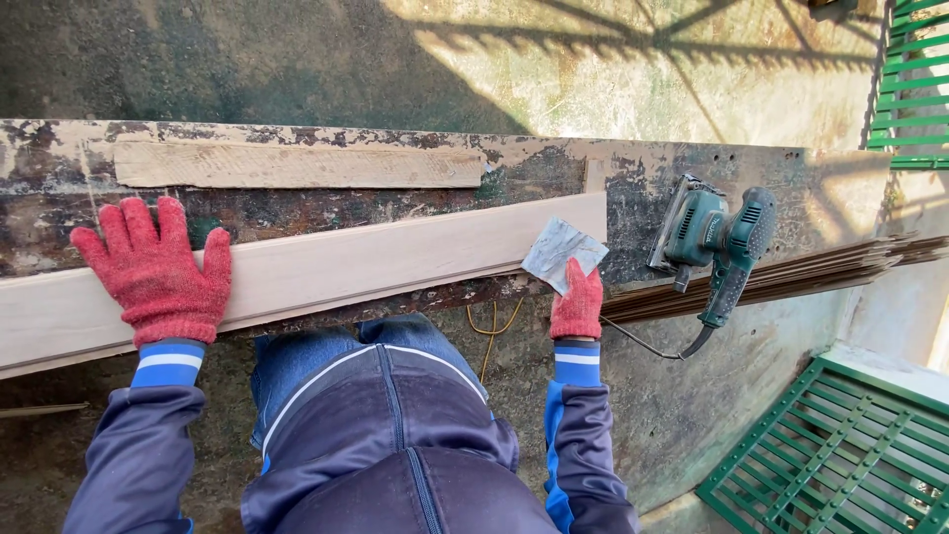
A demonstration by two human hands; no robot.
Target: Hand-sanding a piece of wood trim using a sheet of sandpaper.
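Fingers [148, 232] of left hand [158, 272] spread flat on pale board [395, 257], right hand [577, 302] pinching sandpaper [561, 252] (board's end edge).

Your left hand [153, 272] lies flat on the pale board [326, 272] along the workbench's [297, 213] near edge. Your right hand [577, 302] pinches sandpaper [560, 249] at the board's right end, beside the green sander [717, 242].

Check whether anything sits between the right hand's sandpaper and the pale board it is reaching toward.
Nothing visible does. The right hand holds the grey sandpaper sheet right at the end of the pale board, which the left hand presses flat. The green sander lies off to the right, apart from them.
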